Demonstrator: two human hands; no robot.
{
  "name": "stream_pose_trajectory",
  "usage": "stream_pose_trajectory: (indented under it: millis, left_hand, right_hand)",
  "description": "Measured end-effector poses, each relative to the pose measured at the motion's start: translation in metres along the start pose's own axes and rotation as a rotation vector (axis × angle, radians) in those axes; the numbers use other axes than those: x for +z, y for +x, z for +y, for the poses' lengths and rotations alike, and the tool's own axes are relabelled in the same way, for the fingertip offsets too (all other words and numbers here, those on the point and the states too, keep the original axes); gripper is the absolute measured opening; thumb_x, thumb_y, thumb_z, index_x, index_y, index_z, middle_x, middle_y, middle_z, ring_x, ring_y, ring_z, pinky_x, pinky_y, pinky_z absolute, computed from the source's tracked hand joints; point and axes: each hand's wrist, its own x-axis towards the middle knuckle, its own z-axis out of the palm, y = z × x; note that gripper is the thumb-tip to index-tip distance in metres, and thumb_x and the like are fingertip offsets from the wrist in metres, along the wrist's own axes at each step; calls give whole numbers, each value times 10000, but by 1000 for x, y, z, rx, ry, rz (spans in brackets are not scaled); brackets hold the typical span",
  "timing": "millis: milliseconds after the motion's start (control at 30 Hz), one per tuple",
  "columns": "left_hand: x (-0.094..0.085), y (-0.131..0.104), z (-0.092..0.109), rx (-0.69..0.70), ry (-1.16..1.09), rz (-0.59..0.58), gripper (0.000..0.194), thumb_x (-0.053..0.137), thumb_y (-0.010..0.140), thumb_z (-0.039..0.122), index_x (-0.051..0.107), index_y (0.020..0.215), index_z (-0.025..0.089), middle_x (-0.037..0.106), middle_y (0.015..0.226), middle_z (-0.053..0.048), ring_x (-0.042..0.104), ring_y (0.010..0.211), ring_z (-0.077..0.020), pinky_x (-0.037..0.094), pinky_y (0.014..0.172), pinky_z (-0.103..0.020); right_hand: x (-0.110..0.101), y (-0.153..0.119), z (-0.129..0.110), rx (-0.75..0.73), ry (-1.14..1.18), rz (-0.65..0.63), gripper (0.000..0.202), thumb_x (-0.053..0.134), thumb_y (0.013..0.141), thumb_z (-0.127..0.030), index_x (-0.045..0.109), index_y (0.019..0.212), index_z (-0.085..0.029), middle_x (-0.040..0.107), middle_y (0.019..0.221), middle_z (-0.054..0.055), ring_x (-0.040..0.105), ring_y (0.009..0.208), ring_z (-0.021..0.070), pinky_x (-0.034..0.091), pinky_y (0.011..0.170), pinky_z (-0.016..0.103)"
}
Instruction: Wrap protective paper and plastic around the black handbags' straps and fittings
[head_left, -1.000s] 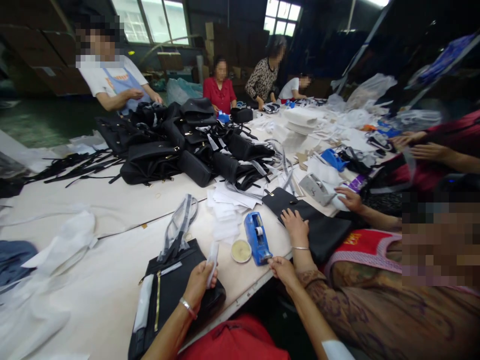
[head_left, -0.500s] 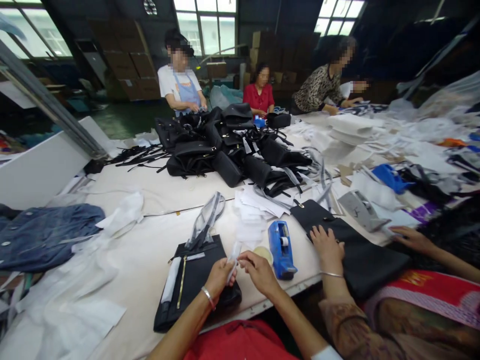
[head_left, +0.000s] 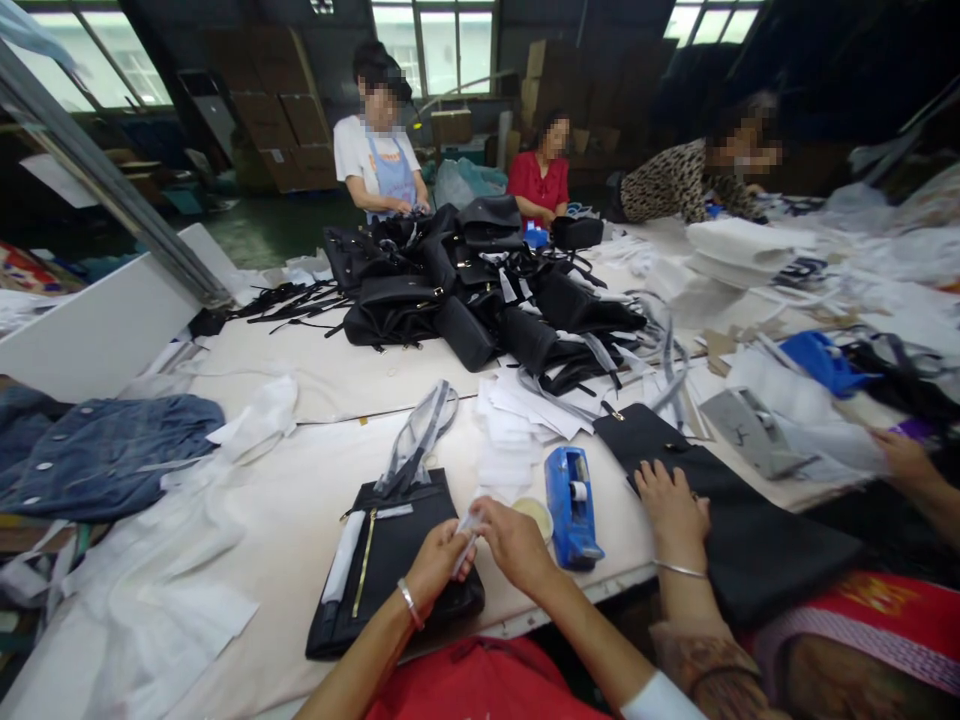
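A: Where do we locate the strip (head_left: pixel 466 549)?
B: Between our two hands, above the right edge of the bag (head_left: pixel 386 575). Its long axis slants away from us and to the right.
A: Which hand is nearer?
B: Both are at it. Our left hand (head_left: pixel 435 562) grips the near part, thumb against curled fingers. Our right hand (head_left: pixel 517 543) meets the far end, thumb and fingertips drawn narrow; we cannot tell whether they clamp it or merely touch it.
A: State the position of the bag.
B: On the table (head_left: pixel 262 500), below our left hand, its handles (head_left: pixel 417 440) at the far end. We cannot tell whether that hand touches it.
A: Adjacent items?
B: The dish (head_left: pixel 537 513) is partly hidden behind our right hand; the tape dispenser (head_left: pixel 582 540) is just to its right.
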Motion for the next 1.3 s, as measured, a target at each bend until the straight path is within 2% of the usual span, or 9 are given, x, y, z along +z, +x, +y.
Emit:
stream_pose_trajectory:
  millis: [100, 200, 333, 533, 667, 833, 1033, 1200, 1300]
  left_hand:
    - [0, 0, -4, 2, 12, -6, 369, 554, 759, 520, 518, 807, 156, 532, 580, 32, 437, 426, -65, 340, 426, -189]
    - [1, 1, -6, 29, 26, -1, 384, 542, 761, 540, 511, 809, 160, 527, 590, 33, 434, 433, -66, 343, 434, -192]
    - [4, 0, -2, 50, 89, -10, 372, 521, 782, 532, 512, 820, 162, 531, 607, 29, 451, 450, -71, 359, 447, -198]
    - [13, 7, -2, 30, 200, 89, 377, 517, 782, 543, 540, 804, 167, 512, 548, 41, 424, 404, -69, 302, 395, -189]
    - [15, 17, -12, -33, 149, 167, 468, 460, 780, 614, 565, 772, 158, 479, 488, 43, 383, 355, -66, 265, 360, -191]
    - [10, 22, -12, -125, -48, 126, 506, 456, 770, 640, 567, 793, 148, 475, 474, 35, 358, 333, -62, 250, 348, -195]
    - [-8, 21, 3, -246, -425, -62, 453, 455, 794, 612, 529, 819, 165, 464, 512, 38, 351, 367, -65, 240, 377, -207]
    - [-29, 24, 4, -407, -701, -313, 432, 407, 837, 561, 467, 670, 168, 410, 498, 38, 312, 358, -71, 169, 388, -235]
    - [-37, 25, 0, -410, -848, -352, 387, 420, 859, 492, 478, 679, 154, 390, 504, 44, 306, 375, -67, 160, 410, -228]
  right_hand:
    - [5, 2, 7, 109, 128, 34, 391, 546, 780, -179, 442, 1153, -227, 604, 708, -24, 593, 698, 167, 401, 658, 255]
    - [11, 4, 17, 199, 384, 30, 426, 568, 747, -201, 407, 1141, -229, 568, 635, -63, 565, 592, 139, 408, 591, 241]
    - [13, 6, 29, 323, 733, -53, 525, 590, 704, -232, 344, 1168, -219, 557, 608, -88, 492, 460, 103, 394, 476, 215]
    - [7, 11, 41, 343, 889, -192, 560, 576, 689, -202, 352, 1203, -198, 537, 592, -94, 474, 455, 84, 384, 467, 202]
    - [11, 13, 44, 316, 887, -207, 503, 566, 732, -231, 366, 1192, -207, 560, 628, -71, 483, 483, 95, 383, 468, 210]
    - [12, 19, 43, 224, 657, -171, 493, 547, 783, -246, 370, 1243, -230, 587, 633, -57, 544, 561, 134, 400, 542, 240]
    - [15, 38, 40, 129, 481, -182, 461, 538, 812, -278, 392, 1246, -230, 576, 617, -56, 557, 588, 154, 388, 598, 255]
    - [27, 51, 33, 19, 438, -182, 409, 511, 834, -273, 393, 1221, -219, 578, 683, -41, 551, 628, 151, 375, 611, 242]
    - [34, 57, 41, -42, 373, -235, 405, 461, 855, -252, 371, 1249, -225, 589, 713, -33, 562, 657, 152, 378, 629, 237]
